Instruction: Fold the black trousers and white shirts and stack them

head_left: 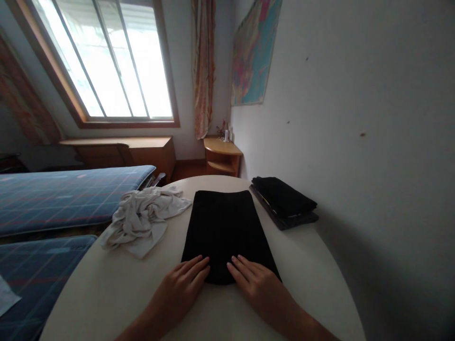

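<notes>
A piece of black cloth (224, 227), folded into a flat panel that narrows toward the back, lies on the round white table (305, 293). What kind of garment it is, I cannot tell. On its near left corner rests my left hand (183, 283), flat, with the fingers stretched forward. My right hand (256, 284) lies the same way on the near right part, its fingertips touching the cloth. Neither hand grips anything. A short stretch of the cloth's near edge shows between the hands.
To the left on the table lies a crumpled whitish cloth (142, 215). A stack of folded dark clothes (284, 201) sits at the back right, near the wall (373, 189). Beyond the table's left edge are blue plaid mattresses (71, 196). A corner shelf (222, 148) stands behind.
</notes>
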The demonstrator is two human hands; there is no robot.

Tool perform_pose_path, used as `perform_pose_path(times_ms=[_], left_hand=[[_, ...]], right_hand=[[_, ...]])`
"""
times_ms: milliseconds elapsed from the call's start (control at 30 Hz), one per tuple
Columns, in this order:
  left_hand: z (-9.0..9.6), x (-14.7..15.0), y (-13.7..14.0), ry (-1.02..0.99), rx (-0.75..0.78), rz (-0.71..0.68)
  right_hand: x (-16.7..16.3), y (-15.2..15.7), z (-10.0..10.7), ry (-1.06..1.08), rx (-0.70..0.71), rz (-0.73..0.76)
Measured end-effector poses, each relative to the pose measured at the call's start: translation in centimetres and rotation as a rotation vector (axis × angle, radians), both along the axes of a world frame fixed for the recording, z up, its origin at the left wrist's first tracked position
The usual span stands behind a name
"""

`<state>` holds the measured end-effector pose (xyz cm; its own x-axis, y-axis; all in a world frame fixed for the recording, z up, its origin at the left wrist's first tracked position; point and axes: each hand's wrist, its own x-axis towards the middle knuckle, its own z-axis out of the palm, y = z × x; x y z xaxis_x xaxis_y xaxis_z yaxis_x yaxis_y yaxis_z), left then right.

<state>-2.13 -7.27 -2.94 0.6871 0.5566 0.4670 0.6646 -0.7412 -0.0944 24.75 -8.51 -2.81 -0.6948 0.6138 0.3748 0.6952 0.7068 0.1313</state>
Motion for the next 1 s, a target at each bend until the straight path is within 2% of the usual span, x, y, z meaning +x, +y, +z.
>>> perform_pose_path(times_ms=[100,200,300,433,500,567,667,733,833,900,1000], left_hand=[[1.1,-0.1,-0.4,0.035,-0.032,-0.031],[2.6,-0.1,-1.6,0.103,-0.174,-0.067],[3.3,-0.2,-3.3,0.166,-0.35,-0.12],[3.8,0.1,-4.7,0.191,-0.552,-0.239],[5.0,0.8,-4.4,0.154,-0.644,-0.252],[6.5,1.7,-3.2,0.096,-0.676,-0.194],[7.8,3.0,0.5,-0.036,-0.578,-0.08],[7.3,3.6,3.8,-0.111,-0.479,0.026],[5.0,3.8,8.2,-0.089,-0.409,0.183],[3.2,3.6,10.0,-0.045,-0.405,0.29],[1.2,3.1,11.2,-0.008,-0.418,0.389]], right_hand=[[-0.3,-0.5,0.4,-0.05,0.041,0.027],[-0.5,-1.8,1.4,-0.119,0.006,0.072],[-0.5,-3.4,2.4,-0.198,-0.11,0.171],[0.0,-4.2,3.8,-0.252,-0.336,0.297],[0.0,-3.6,5.0,-0.219,-0.457,0.332],[-0.2,-2.3,6.5,-0.139,-0.527,0.296],[-1.0,1.0,8.2,0.015,-0.512,0.149],[-1.6,3.8,8.4,0.108,-0.492,0.099],[-1.7,7.9,7.0,0.199,-0.449,0.061],[-1.3,10.0,5.4,0.18,-0.47,0.002],[-0.4,11.9,3.4,0.143,-0.559,-0.088]])
